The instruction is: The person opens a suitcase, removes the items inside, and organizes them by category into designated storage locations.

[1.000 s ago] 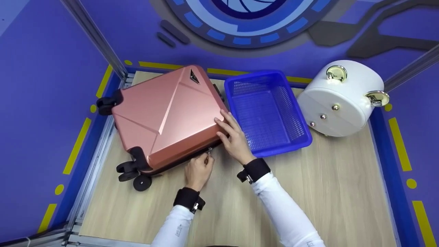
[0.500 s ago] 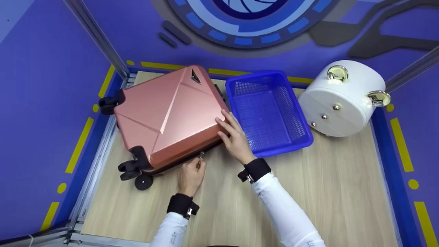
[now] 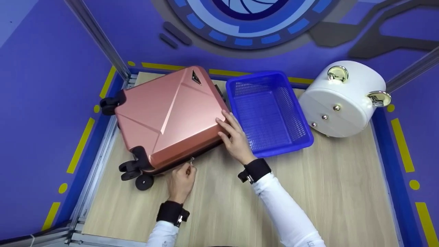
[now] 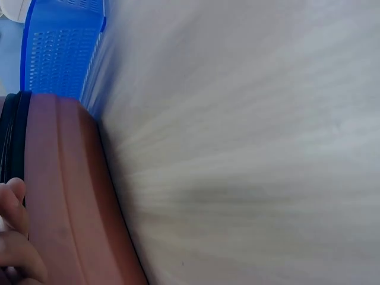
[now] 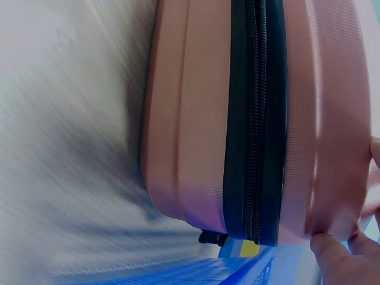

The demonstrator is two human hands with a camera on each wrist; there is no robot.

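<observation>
A pink hard-shell suitcase (image 3: 164, 103) lies flat, its black wheels toward the left. My left hand (image 3: 181, 183) is at the suitcase's near side, thumb and forefinger pinching a small metal zipper pull (image 3: 191, 160). In the left wrist view only some curled fingers (image 4: 15, 237) appear, beside the black band. My right hand (image 3: 236, 142) rests on the suitcase's near right corner with its fingers extended. The right wrist view shows the zipper (image 5: 255, 119) running along the black band between the two pink shells; in that stretch its teeth look joined.
A blue perforated basket (image 3: 281, 152) stands just right of the suitcase. Farther right is a white drum-shaped case (image 3: 332, 109) with gold handles and studs. Blue panels (image 3: 41, 103) wall in the wooden tabletop (image 3: 325, 192) at the back and sides.
My left hand has slid the zipper pull along the suitcase's near side, leftward and toward me, to nearer the wheels. My right hand has stayed on the corner; the suitcase has hardly moved.
</observation>
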